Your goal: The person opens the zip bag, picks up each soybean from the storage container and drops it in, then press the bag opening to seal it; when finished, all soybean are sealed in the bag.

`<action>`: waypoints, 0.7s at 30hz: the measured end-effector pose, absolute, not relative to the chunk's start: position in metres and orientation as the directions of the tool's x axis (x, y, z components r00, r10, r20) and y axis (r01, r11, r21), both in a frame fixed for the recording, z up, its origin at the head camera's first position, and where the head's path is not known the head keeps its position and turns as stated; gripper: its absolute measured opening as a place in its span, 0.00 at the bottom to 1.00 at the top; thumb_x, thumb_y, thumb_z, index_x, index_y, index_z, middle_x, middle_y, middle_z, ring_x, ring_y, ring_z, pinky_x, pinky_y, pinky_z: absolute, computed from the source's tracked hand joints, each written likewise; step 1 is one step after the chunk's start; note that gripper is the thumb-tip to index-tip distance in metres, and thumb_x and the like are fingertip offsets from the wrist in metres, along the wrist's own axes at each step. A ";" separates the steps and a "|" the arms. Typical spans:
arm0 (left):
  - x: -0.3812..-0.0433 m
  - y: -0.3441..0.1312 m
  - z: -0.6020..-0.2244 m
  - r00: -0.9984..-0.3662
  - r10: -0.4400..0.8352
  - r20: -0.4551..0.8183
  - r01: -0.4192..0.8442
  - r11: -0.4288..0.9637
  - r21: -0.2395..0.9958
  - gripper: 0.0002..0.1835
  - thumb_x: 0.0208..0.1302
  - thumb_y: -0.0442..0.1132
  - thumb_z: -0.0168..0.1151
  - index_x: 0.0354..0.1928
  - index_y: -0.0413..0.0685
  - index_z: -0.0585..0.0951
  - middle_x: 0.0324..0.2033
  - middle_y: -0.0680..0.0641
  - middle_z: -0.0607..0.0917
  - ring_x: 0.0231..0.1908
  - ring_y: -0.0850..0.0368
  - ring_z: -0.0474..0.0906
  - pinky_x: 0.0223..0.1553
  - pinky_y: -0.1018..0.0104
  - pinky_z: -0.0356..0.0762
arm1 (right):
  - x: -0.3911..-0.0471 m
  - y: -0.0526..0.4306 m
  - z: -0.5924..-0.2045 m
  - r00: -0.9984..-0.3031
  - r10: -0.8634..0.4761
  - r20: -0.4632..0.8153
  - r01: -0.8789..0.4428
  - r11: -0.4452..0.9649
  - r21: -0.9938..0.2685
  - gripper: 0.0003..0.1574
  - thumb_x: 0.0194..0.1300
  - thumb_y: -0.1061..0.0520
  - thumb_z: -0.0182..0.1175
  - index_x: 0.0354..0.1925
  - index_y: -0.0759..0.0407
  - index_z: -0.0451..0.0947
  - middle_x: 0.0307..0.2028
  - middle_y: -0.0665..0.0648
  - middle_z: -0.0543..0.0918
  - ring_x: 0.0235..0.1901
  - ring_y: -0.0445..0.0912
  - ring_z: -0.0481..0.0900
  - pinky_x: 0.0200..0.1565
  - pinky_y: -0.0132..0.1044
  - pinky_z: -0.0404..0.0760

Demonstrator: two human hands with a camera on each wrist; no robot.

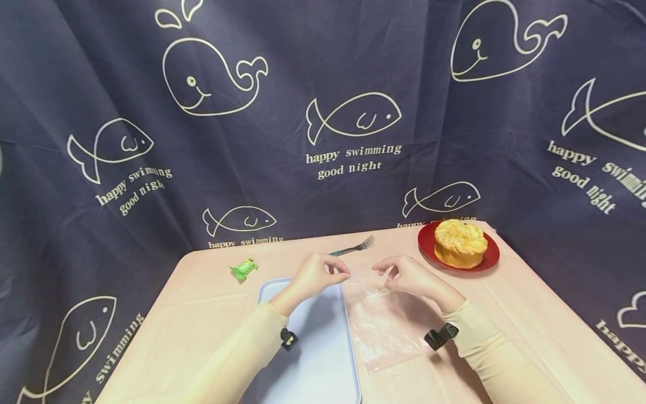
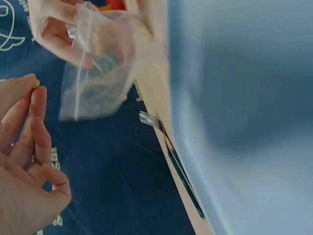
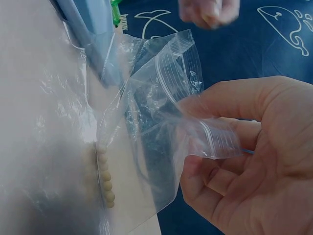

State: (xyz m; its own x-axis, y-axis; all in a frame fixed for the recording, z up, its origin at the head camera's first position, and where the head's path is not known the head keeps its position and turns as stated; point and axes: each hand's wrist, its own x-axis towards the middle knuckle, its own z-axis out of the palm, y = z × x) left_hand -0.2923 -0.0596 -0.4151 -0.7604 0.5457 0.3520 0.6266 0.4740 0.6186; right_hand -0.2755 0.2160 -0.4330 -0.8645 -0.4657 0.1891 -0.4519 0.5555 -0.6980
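My right hand [image 1: 411, 276] grips the top edge of a clear zip bag [image 3: 151, 93], whose mouth hangs partly apart. Low in that bag, several small round beige beans [image 3: 107, 181] lie in a row. Close by on the left, my left hand [image 1: 319, 273] hovers above the tray's far right corner. Its thumb and forefinger pinch a tiny yellowish bean [image 2: 36, 83], seen in the left wrist view; the other fingers are loosely bent. The lower part of the bag spreads over the tablecloth, right of the light blue tray [image 1: 318, 353].
A fork [image 1: 355, 247] with a green handle lies beyond the tray. At the back right, a red plate [image 1: 428, 247] carries a round golden bread [image 1: 460, 244]. A green wrapped packet [image 1: 244, 269] sits at the back left. A dark blue printed curtain [image 1: 353, 73] surrounds the table.
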 end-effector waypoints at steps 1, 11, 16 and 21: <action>-0.294 -0.053 -0.414 -0.754 0.553 0.355 0.632 0.464 0.620 0.02 0.61 0.40 0.75 0.32 0.55 0.90 0.30 0.65 0.87 0.30 0.65 0.77 0.30 0.69 0.75 | -0.275 0.217 -0.433 -0.864 -0.466 0.190 -0.453 0.555 -0.697 0.29 0.50 0.70 0.66 0.54 0.72 0.81 0.41 0.65 0.85 0.32 0.46 0.81 0.31 0.34 0.79; -0.305 -0.016 -0.417 -0.735 0.580 0.350 0.669 0.540 0.511 0.03 0.59 0.39 0.75 0.32 0.57 0.90 0.28 0.64 0.85 0.25 0.65 0.72 0.26 0.71 0.70 | -0.273 0.214 -0.431 -0.856 -0.469 0.217 -0.472 0.541 -0.696 0.29 0.49 0.70 0.65 0.53 0.70 0.83 0.39 0.62 0.86 0.31 0.44 0.81 0.31 0.34 0.80; -0.307 -0.016 -0.421 -0.738 0.579 0.347 0.668 0.549 0.502 0.03 0.58 0.40 0.76 0.32 0.58 0.90 0.28 0.65 0.86 0.26 0.65 0.72 0.28 0.70 0.70 | -0.272 0.212 -0.430 -0.854 -0.473 0.215 -0.474 0.539 -0.696 0.28 0.49 0.70 0.65 0.53 0.71 0.83 0.40 0.64 0.85 0.31 0.44 0.81 0.31 0.34 0.80; -0.305 -0.027 -0.422 -0.730 0.585 0.352 0.664 0.486 0.568 0.03 0.59 0.40 0.76 0.35 0.55 0.90 0.29 0.63 0.87 0.32 0.62 0.76 0.35 0.68 0.74 | -0.271 0.213 -0.428 -0.863 -0.465 0.196 -0.456 0.553 -0.698 0.28 0.50 0.70 0.66 0.53 0.71 0.82 0.40 0.65 0.85 0.32 0.46 0.81 0.30 0.33 0.79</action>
